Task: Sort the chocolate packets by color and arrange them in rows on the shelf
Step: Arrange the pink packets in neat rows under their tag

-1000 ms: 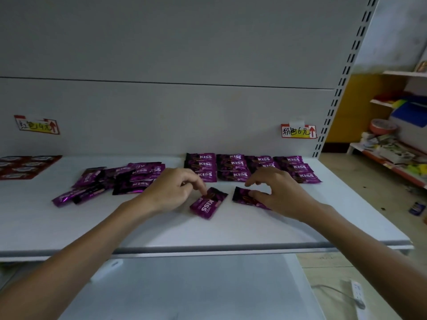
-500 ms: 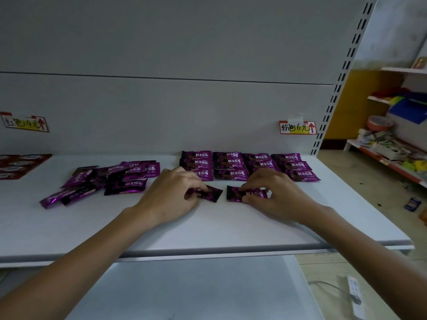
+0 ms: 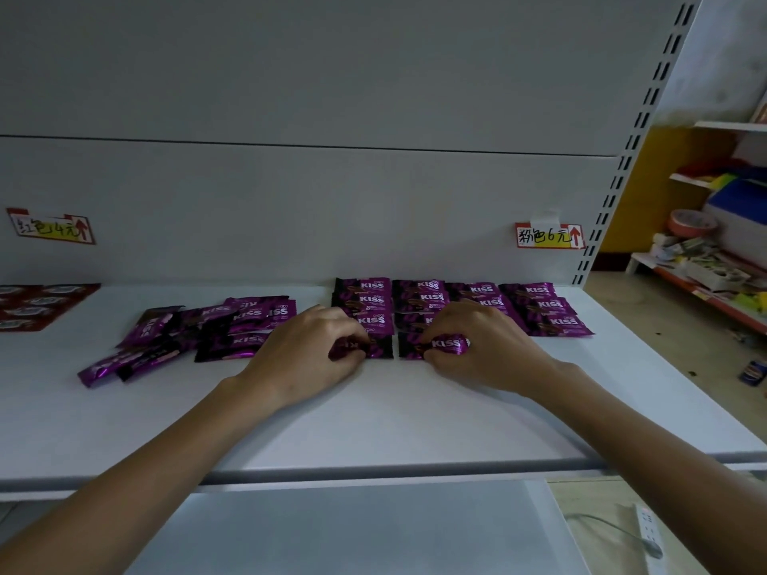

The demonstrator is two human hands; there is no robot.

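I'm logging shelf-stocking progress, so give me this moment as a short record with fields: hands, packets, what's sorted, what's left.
left hand: pinches the left packet, at the front of the first column
right hand: pinches the right packet, at the front of the second column
sorted rows: purple packets in four columns at the back of the shelf
loose pile: purple packets, jumbled, left of the hands
red packets: flat, far left edge
progress: purple pile not yet sorted
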